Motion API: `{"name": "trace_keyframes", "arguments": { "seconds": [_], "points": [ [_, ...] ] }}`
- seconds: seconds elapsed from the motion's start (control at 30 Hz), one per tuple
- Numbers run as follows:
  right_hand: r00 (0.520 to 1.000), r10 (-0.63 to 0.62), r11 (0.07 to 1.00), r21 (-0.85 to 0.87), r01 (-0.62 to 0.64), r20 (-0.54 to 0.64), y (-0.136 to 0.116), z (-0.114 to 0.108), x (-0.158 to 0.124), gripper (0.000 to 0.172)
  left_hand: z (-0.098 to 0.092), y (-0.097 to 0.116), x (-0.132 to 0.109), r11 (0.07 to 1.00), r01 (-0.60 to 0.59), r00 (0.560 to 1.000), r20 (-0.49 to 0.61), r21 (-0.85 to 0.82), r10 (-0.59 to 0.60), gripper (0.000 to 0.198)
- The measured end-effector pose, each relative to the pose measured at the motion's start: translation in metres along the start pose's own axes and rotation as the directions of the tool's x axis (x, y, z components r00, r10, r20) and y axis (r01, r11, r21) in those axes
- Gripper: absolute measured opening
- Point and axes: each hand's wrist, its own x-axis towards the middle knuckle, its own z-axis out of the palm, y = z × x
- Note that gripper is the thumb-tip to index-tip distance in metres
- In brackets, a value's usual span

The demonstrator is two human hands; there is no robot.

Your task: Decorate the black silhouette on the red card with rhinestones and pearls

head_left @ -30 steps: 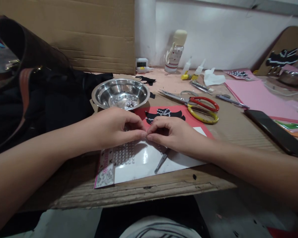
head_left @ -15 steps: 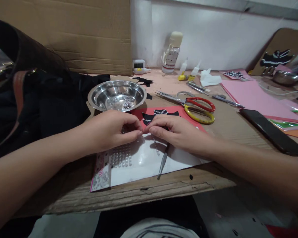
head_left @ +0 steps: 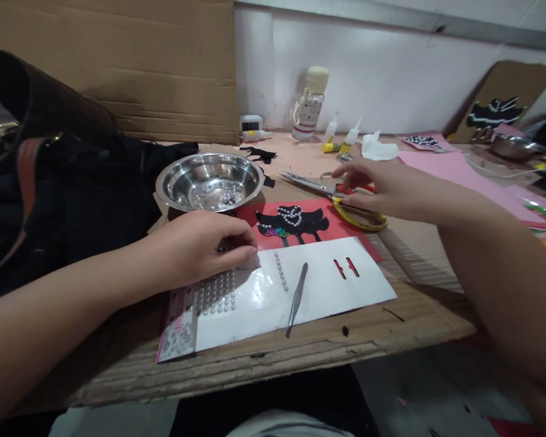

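Observation:
My left hand (head_left: 221,246) rests over the white card sheet of stick-on pearls (head_left: 216,294), thumb and fingers pinched together. Whatever they hold is too small to name. My right hand (head_left: 368,185) reaches over the scissors (head_left: 361,220), which have a red and a yellow handle; its thumb and fingers are apart. Part of the scissors is hidden beneath it. Tweezers (head_left: 297,299) lie on the white card beside a short row of pearls (head_left: 281,271). Behind them, a black cut-out shape (head_left: 295,221) with pearls and coloured glitter sits on a red sheet (head_left: 248,213).
A steel bowl (head_left: 209,176) with a few beads stands behind my left hand. Along the wall are a bottle (head_left: 310,103), small glue bottles (head_left: 351,136) and a white tissue (head_left: 379,147). Pink sheets (head_left: 455,176) lie to the right, and a black bag (head_left: 100,200) fills the left.
My right hand has left the pearl card and moved right and away from me, over the scissors. My left hand stays pinched near the card. The black cut-out and tweezers are now uncovered.

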Motion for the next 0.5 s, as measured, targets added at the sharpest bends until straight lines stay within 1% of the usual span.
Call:
{"name": "trace_keyframes", "arguments": {
  "seconds": [0.07, 0.13, 0.23, 0.33, 0.4, 0.5],
  "points": [
    [0.995, -0.004, 0.998, -0.064, 0.011, 0.103, 0.021, -0.001, 0.005, 0.052, -0.001, 0.0, -0.001, 1.0, 0.007, 1.0, 0.009, -0.014, -0.007, 0.026],
    [0.986, -0.028, 0.991, -0.125, 0.049, 0.166, 0.032, 0.003, 0.01, 0.053, -0.002, -0.001, -0.001, 1.0, 0.022, 0.999, 0.024, -0.022, -0.021, 0.028],
    [0.986, -0.003, 0.983, -0.179, 0.033, 0.165, 0.032, 0.01, 0.017, 0.053, -0.004, -0.002, 0.0, 0.999, 0.041, 0.999, 0.036, -0.016, -0.041, 0.029],
    [0.986, 0.057, 0.983, -0.179, -0.028, 0.155, 0.028, 0.015, 0.021, 0.064, -0.005, -0.002, 0.001, 0.999, 0.033, 0.999, 0.037, -0.017, -0.033, 0.029],
    [0.987, 0.07, 0.981, -0.191, -0.042, 0.144, 0.029, 0.018, 0.024, 0.07, -0.006, -0.001, 0.001, 0.999, 0.029, 0.999, 0.038, -0.023, -0.028, 0.028],
    [0.993, 0.063, 0.978, -0.203, -0.043, 0.096, 0.036, 0.019, 0.027, 0.067, -0.007, 0.0, 0.0, 0.999, 0.021, 0.999, 0.044, -0.024, -0.02, 0.026]
  ]
}}
